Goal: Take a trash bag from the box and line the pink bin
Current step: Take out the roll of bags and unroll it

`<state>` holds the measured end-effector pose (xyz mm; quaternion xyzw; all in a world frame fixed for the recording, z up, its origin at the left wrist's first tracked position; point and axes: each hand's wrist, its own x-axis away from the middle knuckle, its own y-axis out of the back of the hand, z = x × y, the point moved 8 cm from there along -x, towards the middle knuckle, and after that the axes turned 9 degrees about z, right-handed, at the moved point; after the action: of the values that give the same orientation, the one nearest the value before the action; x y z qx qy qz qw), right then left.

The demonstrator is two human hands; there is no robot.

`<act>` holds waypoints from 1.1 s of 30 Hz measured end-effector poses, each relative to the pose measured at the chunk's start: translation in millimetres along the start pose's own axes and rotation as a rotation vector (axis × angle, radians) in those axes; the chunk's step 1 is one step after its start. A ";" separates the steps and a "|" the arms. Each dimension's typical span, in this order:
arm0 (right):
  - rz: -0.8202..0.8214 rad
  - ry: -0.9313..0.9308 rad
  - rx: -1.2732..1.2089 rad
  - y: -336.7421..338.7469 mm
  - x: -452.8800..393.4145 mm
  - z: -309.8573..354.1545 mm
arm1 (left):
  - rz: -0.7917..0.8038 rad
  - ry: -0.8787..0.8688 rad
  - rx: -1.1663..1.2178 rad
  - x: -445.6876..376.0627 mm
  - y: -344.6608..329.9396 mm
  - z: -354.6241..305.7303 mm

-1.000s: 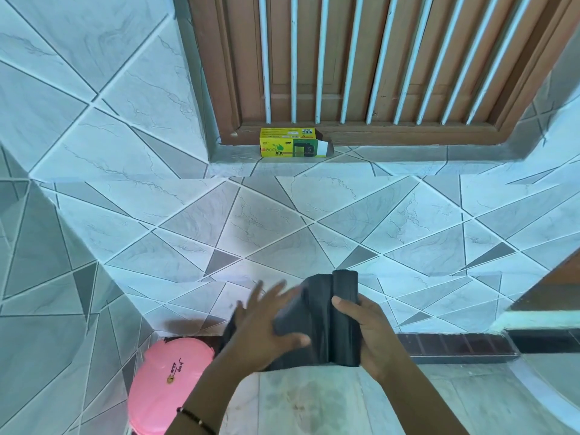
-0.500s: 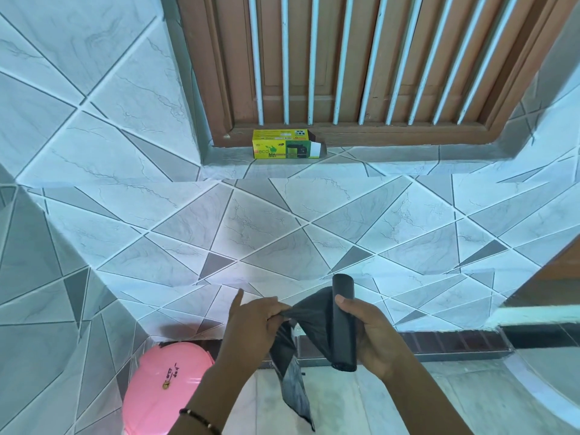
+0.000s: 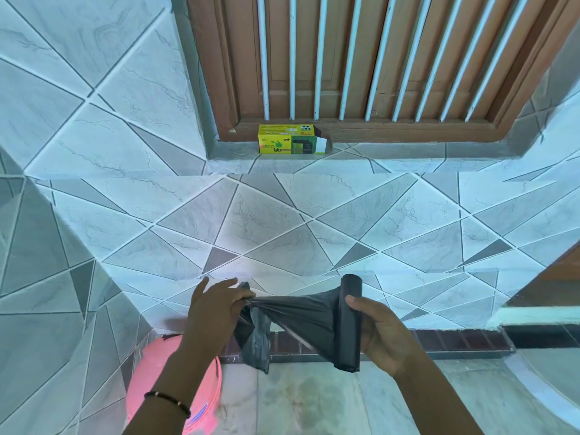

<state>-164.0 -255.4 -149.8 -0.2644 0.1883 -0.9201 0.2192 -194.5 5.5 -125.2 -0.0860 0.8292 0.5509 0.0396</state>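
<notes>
Black bag roll point(image 3: 350, 321), pink bin point(image 3: 201, 390), yellow-green box point(image 3: 290, 143)

"eco bin" on yellow box point(image 3: 290, 139)

I see 2 bare forearms, no sleeves; a thin dark beaded bracelet point(image 3: 168, 403) with small pale beads circles the left wrist.

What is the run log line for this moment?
left hand: pulls bag end | right hand: holds roll | pink bin: unlined
</notes>
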 end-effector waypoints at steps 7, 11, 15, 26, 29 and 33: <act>0.001 0.027 -0.016 2.4 2.4 0.5 | 0.308 0.039 0.064 3.4 -18.3 -12.3; 0.025 0.041 -0.054 -7.9 2.5 -1.2 | 0.448 -0.090 0.392 14.2 -35.3 -69.7; 0.069 0.018 -0.065 -21.2 2.0 -6.2 | 0.448 -0.174 0.545 14.7 -39.4 -113.4; 0.039 -0.035 -0.185 -19.7 4.5 -13.0 | 0.298 -0.157 0.131 7.7 -30.0 -104.5; 0.016 -0.053 -0.176 -14.0 7.0 -15.3 | 0.266 -0.157 0.079 4.9 -21.6 -98.2; -0.019 -0.048 -0.141 -2.9 8.2 -11.9 | 0.205 -0.136 0.063 3.7 -3.1 -85.2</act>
<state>-177.9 -254.4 -154.5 -0.3030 0.2449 -0.8999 0.1959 -195.1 -74.4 -95.4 0.0381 0.8459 0.5304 0.0418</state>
